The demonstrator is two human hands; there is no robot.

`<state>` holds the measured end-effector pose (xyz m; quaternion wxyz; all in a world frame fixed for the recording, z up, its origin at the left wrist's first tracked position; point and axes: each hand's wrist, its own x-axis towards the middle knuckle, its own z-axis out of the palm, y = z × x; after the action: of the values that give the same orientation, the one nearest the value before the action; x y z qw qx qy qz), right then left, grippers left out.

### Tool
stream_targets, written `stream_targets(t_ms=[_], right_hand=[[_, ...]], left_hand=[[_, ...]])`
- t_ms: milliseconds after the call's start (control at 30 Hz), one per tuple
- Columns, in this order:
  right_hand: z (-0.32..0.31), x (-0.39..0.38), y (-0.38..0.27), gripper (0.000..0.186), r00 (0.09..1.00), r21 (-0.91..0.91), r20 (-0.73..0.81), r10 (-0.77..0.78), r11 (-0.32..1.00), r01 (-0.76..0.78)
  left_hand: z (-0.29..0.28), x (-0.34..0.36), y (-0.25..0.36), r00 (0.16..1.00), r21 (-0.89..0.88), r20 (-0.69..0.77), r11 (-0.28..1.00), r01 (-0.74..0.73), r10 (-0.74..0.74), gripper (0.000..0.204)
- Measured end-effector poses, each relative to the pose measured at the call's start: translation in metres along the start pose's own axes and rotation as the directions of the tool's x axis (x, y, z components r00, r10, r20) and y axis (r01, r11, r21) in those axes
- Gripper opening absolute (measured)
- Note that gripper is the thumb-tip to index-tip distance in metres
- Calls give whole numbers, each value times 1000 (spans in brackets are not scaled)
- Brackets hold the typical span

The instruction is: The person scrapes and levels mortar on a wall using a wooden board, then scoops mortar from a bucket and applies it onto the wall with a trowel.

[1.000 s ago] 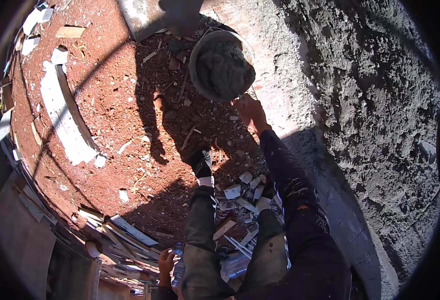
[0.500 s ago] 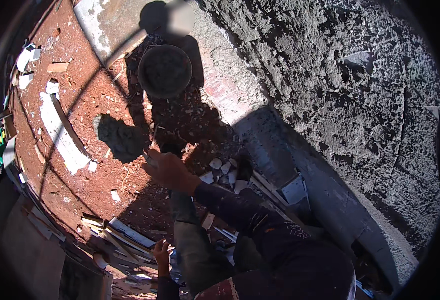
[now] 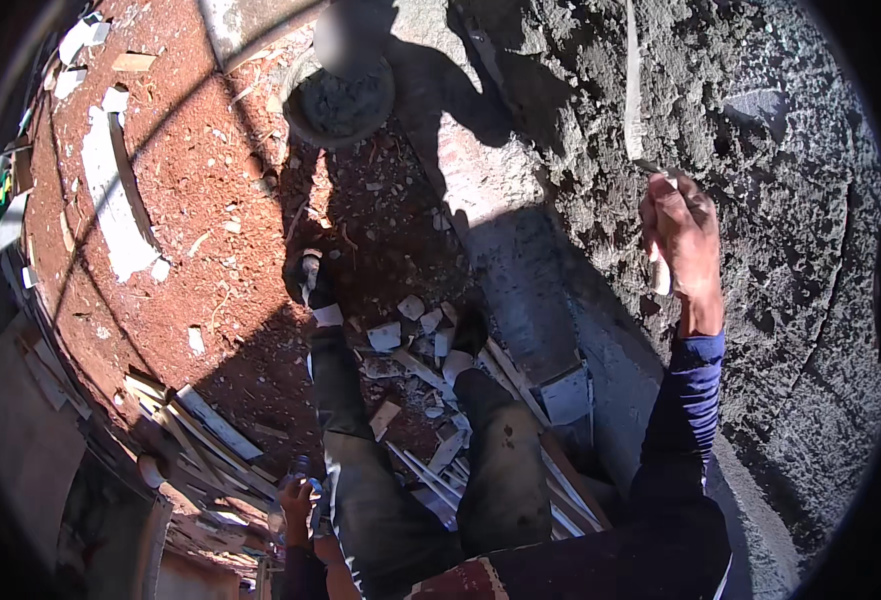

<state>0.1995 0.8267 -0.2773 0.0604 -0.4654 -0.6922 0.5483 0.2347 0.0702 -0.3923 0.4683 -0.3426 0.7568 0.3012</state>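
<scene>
My right hand (image 3: 682, 235) is closed around the handle of a trowel (image 3: 633, 85) at the rough grey wall (image 3: 760, 300). The blade shows nearly edge-on, a thin pale strip pointing away along the wall. Below the fist the light butt of the handle sticks out. Low at the left, my left hand (image 3: 295, 505) hangs with its fingers partly bent and apart, beside small clear and blue plastic things; I see nothing gripped in it. A round bucket (image 3: 378, 118) of wet grey mortar (image 3: 335, 102) stands on the soil ahead, partly covered by a blurred patch.
Broken tile and rubble (image 3: 385, 336) lie around my feet. Wooden strips (image 3: 210, 430) are heaped at the lower left, with a long white board (image 3: 110, 200) farther off on the red soil (image 3: 230, 220). A smooth concrete ledge (image 3: 525, 290) runs along the wall's foot.
My right hand has swung from over the soil to the wall on the right. The mortar heaped on the trowel no longer shows. My left hand has shifted slightly left.
</scene>
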Motion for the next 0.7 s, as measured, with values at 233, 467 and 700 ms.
stream_targets(t_ms=[233,467,700], right_hand=[[129,61,-40,37,972,-673,232,-36,716,187],[344,253,105,22,978,-905,202,-60,370,209],[430,222,178,35,980,-525,140,139,850,-46]], left_hand=[[22,16,132,986,252,146,961,-115,80,26],[-47,56,165,987,-173,133,982,-71,94,28],[-133,77,119,985,-265,-13,950,163,-172,24]])
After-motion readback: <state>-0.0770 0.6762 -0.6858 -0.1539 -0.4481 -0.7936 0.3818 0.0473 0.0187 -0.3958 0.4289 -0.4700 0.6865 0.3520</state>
